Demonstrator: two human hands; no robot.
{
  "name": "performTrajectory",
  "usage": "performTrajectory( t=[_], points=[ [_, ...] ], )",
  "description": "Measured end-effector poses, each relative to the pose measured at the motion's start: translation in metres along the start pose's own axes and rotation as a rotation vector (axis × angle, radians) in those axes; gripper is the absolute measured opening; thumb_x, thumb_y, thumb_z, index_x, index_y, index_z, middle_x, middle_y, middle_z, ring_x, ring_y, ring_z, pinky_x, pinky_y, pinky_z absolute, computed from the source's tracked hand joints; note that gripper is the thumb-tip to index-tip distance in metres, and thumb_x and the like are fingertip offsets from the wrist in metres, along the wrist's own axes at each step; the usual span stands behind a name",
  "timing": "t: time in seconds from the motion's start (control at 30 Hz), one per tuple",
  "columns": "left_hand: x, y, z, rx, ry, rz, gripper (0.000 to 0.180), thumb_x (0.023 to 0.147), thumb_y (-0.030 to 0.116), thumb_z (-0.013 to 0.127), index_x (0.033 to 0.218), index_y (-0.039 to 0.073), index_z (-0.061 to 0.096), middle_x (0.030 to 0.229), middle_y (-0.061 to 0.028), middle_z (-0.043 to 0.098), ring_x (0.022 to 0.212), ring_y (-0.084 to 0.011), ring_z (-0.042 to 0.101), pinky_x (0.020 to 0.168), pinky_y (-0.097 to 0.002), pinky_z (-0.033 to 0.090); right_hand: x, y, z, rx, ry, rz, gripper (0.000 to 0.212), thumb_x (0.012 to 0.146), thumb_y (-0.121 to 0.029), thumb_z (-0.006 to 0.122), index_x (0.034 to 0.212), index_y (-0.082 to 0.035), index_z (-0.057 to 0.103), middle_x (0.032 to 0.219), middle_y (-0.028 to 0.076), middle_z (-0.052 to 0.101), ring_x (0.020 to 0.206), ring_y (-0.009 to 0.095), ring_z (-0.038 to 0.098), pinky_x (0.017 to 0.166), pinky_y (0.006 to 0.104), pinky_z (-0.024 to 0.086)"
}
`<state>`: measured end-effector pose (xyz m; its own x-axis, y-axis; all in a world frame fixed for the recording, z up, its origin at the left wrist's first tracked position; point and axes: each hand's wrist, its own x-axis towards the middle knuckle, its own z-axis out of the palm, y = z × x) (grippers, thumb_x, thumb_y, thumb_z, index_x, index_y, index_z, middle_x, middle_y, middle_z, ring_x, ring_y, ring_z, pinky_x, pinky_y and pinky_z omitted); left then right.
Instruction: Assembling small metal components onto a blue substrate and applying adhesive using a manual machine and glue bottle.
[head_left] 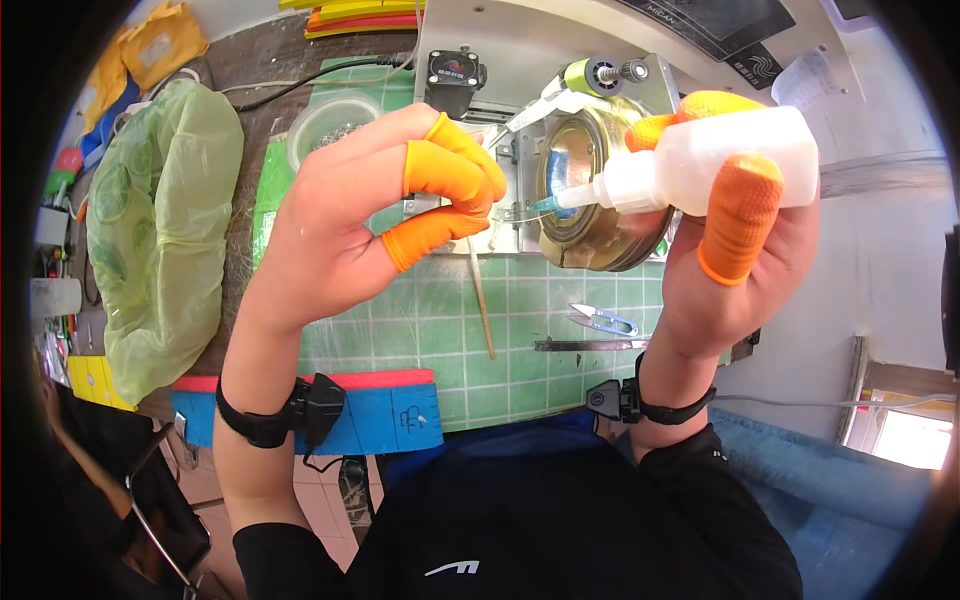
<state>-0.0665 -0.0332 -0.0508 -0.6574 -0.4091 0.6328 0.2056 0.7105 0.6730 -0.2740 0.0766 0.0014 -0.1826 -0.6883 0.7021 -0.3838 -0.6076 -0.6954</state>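
My left hand (345, 205), with orange finger cots on its fingers, is pinched closed, and a thin wooden stick (482, 305) slants down from the fingertips. Beside those fingertips runs a fine pale line, too thin to name. My right hand (735, 260), also in orange finger cots, grips a white squeeze bottle (735, 155) on its side. Its narrow nozzle ends in a blue-green dispensing tip (545, 204), which points left toward the left fingertips. Behind the nozzle sits a round brass-coloured drum (610, 245) on the machine.
Thread snips (603, 320) and dark tweezers (590, 346) lie on the green gridded mat (420, 330). A clear round tub (318, 122) stands beyond my left hand. A bag-covered container (165, 240) is at left, a blue block (385, 415) at the front edge. A black motor (452, 80) stands behind.
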Motion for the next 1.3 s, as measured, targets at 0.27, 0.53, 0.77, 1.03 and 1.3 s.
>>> performTrajectory(
  t=[0.27, 0.53, 0.77, 1.03, 1.3],
  points=[
    [-0.001, -0.002, -0.001, 0.014, 0.006, 0.011, 0.018, 0.078, 0.0, 0.076, 0.091, 0.005, 0.064, 0.09, -0.0088, 0.068, 0.088, -0.0245, 0.065, 0.099, -0.0492, 0.053, -0.001, 0.0, 0.004, 0.012, -0.029, 0.046, 0.038, 0.098, -0.023, 0.063, 0.117, 0.008, 0.054, 0.11, 0.023, 0.066, 0.089, 0.028, 0.071, 0.073, 0.0335, 0.06],
    [-0.001, -0.002, -0.001, 0.01, 0.0, 0.014, 0.017, 0.078, 0.0, 0.076, 0.091, 0.005, 0.065, 0.091, -0.0088, 0.069, 0.087, -0.0238, 0.064, 0.1, -0.0491, 0.053, 0.001, 0.006, 0.008, -0.1, -0.045, -0.081, 0.04, 0.098, -0.024, 0.064, 0.118, 0.008, 0.053, 0.11, 0.021, 0.066, 0.086, 0.027, 0.072, 0.061, 0.0298, 0.061],
    [0.0, -0.002, -0.001, 0.024, -0.009, 0.016, 0.017, 0.078, 0.0, 0.076, 0.091, 0.004, 0.065, 0.091, -0.0087, 0.069, 0.086, -0.0236, 0.064, 0.1, -0.0488, 0.053, -0.002, 0.003, 0.007, -0.02, -0.037, 0.007, 0.039, 0.098, -0.022, 0.064, 0.118, 0.009, 0.052, 0.11, 0.022, 0.065, 0.086, 0.029, 0.073, 0.062, 0.0307, 0.062],
    [0.0, -0.002, -0.002, 0.029, 0.002, 0.015, 0.017, 0.078, 0.001, 0.077, 0.09, 0.004, 0.065, 0.089, -0.0088, 0.069, 0.085, -0.0237, 0.064, 0.1, -0.0498, 0.053, -0.001, 0.006, 0.007, -0.052, -0.044, -0.039, 0.037, 0.098, -0.022, 0.064, 0.116, 0.009, 0.053, 0.109, 0.022, 0.066, 0.086, 0.029, 0.073, 0.061, 0.0309, 0.061],
    [0.001, 0.001, 0.002, 0.019, -0.009, 0.001, 0.018, 0.078, -0.001, 0.076, 0.089, 0.004, 0.063, 0.09, -0.0093, 0.068, 0.086, -0.0245, 0.064, 0.1, -0.0513, 0.052, -0.009, -0.009, -0.004, -0.101, 0.04, 0.043, 0.051, 0.098, -0.04, 0.062, 0.113, 0.008, 0.054, 0.1, 0.019, 0.065, 0.073, 0.023, 0.068, 0.053, 0.0276, 0.054]
  ],
)
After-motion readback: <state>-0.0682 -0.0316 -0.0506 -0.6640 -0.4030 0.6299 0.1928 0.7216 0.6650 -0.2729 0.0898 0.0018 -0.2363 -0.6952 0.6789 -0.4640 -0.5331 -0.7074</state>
